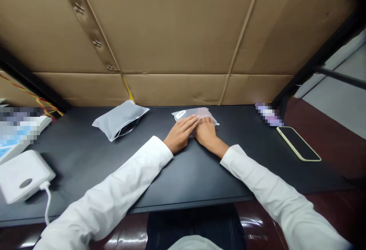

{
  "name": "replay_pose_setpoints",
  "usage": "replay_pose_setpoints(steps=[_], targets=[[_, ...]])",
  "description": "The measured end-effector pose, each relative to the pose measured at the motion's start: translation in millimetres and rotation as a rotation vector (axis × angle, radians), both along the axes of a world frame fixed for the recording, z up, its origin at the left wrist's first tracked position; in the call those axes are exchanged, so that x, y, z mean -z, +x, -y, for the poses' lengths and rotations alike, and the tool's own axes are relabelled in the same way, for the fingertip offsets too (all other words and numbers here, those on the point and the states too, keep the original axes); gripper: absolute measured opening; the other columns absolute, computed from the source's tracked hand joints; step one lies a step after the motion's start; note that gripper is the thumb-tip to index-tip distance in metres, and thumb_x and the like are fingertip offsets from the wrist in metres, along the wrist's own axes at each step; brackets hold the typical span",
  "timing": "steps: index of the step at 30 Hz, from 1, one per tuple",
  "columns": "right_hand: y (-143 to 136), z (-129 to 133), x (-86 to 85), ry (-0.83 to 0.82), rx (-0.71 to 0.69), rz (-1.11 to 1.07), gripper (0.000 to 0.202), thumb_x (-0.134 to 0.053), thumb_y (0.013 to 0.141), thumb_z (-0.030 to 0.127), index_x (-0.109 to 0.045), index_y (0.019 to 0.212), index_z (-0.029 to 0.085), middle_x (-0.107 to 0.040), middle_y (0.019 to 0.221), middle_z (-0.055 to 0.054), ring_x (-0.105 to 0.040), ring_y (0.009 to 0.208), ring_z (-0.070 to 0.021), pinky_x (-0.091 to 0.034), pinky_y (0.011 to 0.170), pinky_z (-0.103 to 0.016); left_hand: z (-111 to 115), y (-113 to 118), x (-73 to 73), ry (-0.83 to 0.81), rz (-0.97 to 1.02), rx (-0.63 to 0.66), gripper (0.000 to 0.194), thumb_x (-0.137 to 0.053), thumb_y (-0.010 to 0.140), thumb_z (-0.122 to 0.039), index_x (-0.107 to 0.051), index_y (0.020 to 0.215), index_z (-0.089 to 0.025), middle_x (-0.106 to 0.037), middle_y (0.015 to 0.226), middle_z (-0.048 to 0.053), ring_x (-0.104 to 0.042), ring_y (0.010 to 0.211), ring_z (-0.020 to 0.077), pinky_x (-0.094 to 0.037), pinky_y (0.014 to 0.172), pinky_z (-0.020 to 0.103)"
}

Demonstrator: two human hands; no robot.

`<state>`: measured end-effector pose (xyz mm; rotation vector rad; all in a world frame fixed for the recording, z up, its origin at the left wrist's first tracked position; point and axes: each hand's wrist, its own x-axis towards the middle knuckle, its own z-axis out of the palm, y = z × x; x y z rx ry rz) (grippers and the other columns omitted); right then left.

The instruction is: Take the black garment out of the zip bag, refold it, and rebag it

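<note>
A frosted, see-through plastic bag (196, 111) with a white label lies flat on the dark table, near its back edge. My left hand (180, 131) rests on the near left part of the bag, its fingers stretched out and lying flat. Beside it, touching its fingertips, is my right hand (206, 131). The right fingers reach into or under the plastic, where a pinkish patch shows through. Their tips are blurred by the film, so I cannot make out whether they grip anything inside.
To the left lies a grey pouch (121, 118) with its mouth gaping toward me. A white device (27, 177) with a cable sits at the front left. On the right are a phone (299, 144) and a purplish packet (268, 114). Cardboard (171, 32) walls the back.
</note>
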<state>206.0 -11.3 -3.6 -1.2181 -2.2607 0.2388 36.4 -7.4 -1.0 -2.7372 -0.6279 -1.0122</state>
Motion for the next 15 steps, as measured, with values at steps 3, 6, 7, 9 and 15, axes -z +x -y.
replay_pose_setpoints(steps=[3,6,7,9,15], targets=[[-5,16,-4.9,0.168,0.017,0.085,0.038,-0.040,0.092,0.009,-0.054,0.127,0.002,-0.055,0.128,-0.027,-0.043,0.128,-0.0385,-0.035,0.107,-0.059,-7,-11,0.0,0.069,0.036,-0.051,0.057,-0.037,0.090,-0.002,-0.037,0.146,-0.012,-0.050,0.144,0.017,-0.039,0.141,0.0278,-0.042,0.109,0.047],[3,30,-11.0,0.400,-0.169,0.167,0.040,-0.041,0.092,0.010,-0.057,0.128,0.014,-0.062,0.123,-0.015,-0.050,0.123,-0.0296,-0.043,0.104,-0.047,-13,-18,-0.7,0.109,0.042,-0.051,0.046,-0.041,0.094,-0.008,-0.045,0.140,-0.012,-0.054,0.140,0.016,-0.044,0.137,0.0278,-0.044,0.107,0.046],[7,32,-12.9,0.451,-0.160,0.154,0.040,-0.042,0.092,0.012,-0.056,0.130,0.017,-0.062,0.124,-0.013,-0.051,0.121,-0.0288,-0.044,0.102,-0.047,-15,-19,-0.8,0.115,0.050,-0.043,0.042,-0.042,0.095,-0.010,-0.049,0.137,-0.012,-0.058,0.136,0.016,-0.047,0.134,0.0275,-0.046,0.105,0.046],[17,30,-15.8,0.484,-0.011,0.115,0.043,-0.048,0.092,0.018,-0.052,0.135,0.019,-0.059,0.129,-0.014,-0.051,0.120,-0.0311,-0.044,0.100,-0.049,-18,-20,-0.3,0.114,0.059,-0.021,0.033,-0.044,0.096,-0.012,-0.056,0.127,-0.013,-0.065,0.126,0.015,-0.056,0.124,0.0258,-0.050,0.099,0.044],[51,5,-11.3,0.214,0.263,0.035,0.057,-0.066,0.083,0.039,-0.050,0.133,0.015,-0.056,0.122,-0.017,-0.057,0.108,-0.0319,-0.051,0.092,-0.047,-23,-21,2.1,0.086,-0.059,0.038,0.024,-0.042,0.097,-0.016,-0.066,0.099,-0.014,-0.071,0.104,0.011,-0.064,0.097,0.0208,-0.056,0.082,0.037]])
